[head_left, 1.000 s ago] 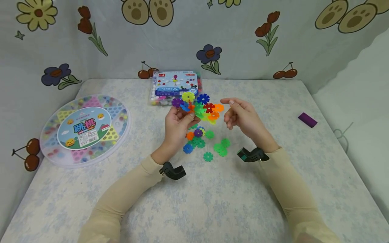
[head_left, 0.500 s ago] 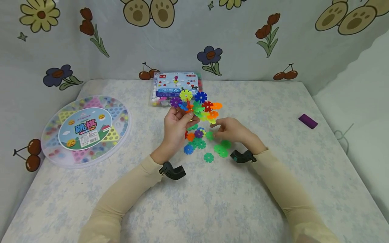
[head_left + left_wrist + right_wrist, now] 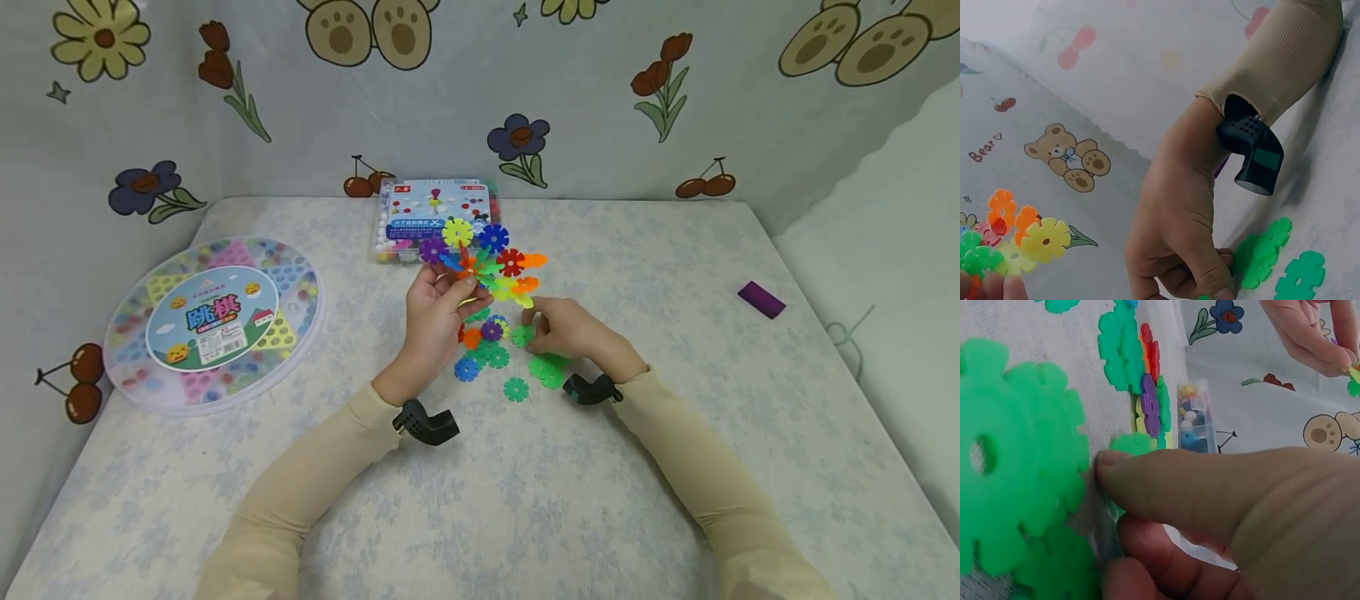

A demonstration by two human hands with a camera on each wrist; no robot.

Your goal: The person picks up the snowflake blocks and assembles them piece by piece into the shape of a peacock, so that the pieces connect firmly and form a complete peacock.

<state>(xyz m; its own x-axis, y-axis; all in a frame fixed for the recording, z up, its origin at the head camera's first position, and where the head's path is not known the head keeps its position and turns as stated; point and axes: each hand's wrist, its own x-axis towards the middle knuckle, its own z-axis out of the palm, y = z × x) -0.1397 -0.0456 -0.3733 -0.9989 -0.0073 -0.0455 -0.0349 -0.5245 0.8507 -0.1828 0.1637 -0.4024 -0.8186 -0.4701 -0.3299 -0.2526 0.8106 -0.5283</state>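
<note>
Pale cloth backdrop (image 3: 585, 83) w/ cartoon flowers, cherries & bear paws fills the top of the head view; below it, a whitish worktop (image 3: 585, 500) w/ faint blue floral print. Just above frame centre, the L hand (image 3: 438, 312) grips a cluster of snowflake discs (image 3: 487, 267) (yellow, purple, blue, red, orange, green pcs slotted together at odd angles), held up off the worktop. Right of centre & a bit lower, the R hand (image 3: 573, 327) is down at the worktop, thumb & fingers pinching a light green disc (image 3: 522, 337). Loose pcs lie approx. mid-frame: a purple disc (image 3: 491, 331), a blue disc (image 3: 466, 369) to its lower left, a lone green disc (image 3: 516, 389) nearest the bottom edge, & an overlapping green pile (image 3: 542, 372) just below the R hand. Upper centre: clear plastic box (image 3: 438, 208), blue label w/ ball-and-stick models, partly behind the cluster. Left side: round Chinese checkers set (image 3: 212, 325), coloured pcs showing thru its rim. Far right: purple block (image 3: 762, 300), lying at a slant. Wrist cams (image 3: 426, 422) at both beige cuffs.
</note>
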